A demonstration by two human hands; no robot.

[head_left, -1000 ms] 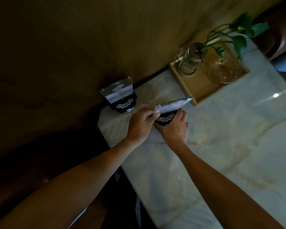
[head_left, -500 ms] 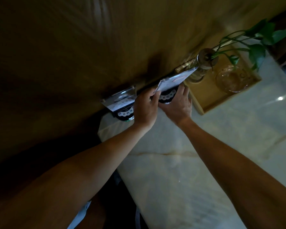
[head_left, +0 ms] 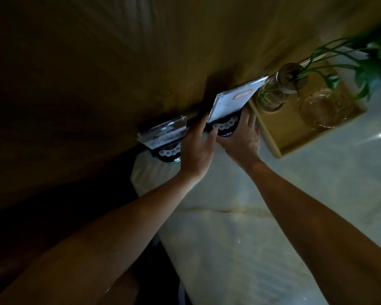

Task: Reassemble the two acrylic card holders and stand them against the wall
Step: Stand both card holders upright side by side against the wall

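Two acrylic card holders with black round bases stand at the foot of the dark wooden wall [head_left: 141, 62]. The left holder [head_left: 165, 135] stands alone at the table's far left corner. The right holder [head_left: 233, 100] carries a white card with a red mark, and its black base with white buttons sits between my hands. My left hand [head_left: 196, 148] presses against its left side with the fingers on the base. My right hand [head_left: 240, 139] cups the base from the right and below.
A wooden tray [head_left: 312, 137] lies right of the right holder, touching distance from my right hand. It holds a glass vase [head_left: 275, 91] with a green plant [head_left: 370, 62] and a glass bowl [head_left: 321, 108]. The marble table [head_left: 229, 227] ends in an edge at left.
Both hands carried the right holder from the middle of the table up to the wall beside the tray. The left holder stayed put.
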